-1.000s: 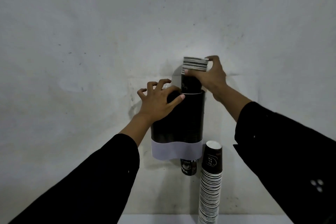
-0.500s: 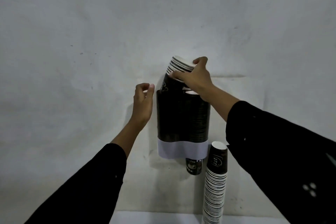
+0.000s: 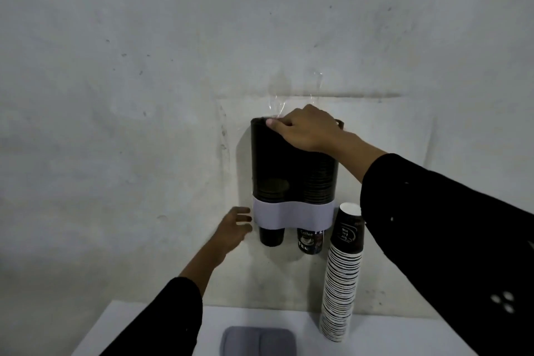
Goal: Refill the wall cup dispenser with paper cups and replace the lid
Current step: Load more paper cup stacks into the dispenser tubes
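Atop the dispenser (image 3: 291,165), right hand (image 3: 307,131) fingers curled on its rim; left hand (image 3: 232,230) spread open beside it.

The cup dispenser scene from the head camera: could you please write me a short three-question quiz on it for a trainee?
1. True or false: the grey lid is already fitted on top of the wall dispenser.
2. Multiple choice: where is the right hand? A) on the top of the dispenser B) around the spare stack of cups C) flat on the white table
3. Fill in: the number of cups poking out below the dispenser's white band is ___; the left hand is beside the left one.

Key: 1 false, it lies on the table. 2 A. 3 two.
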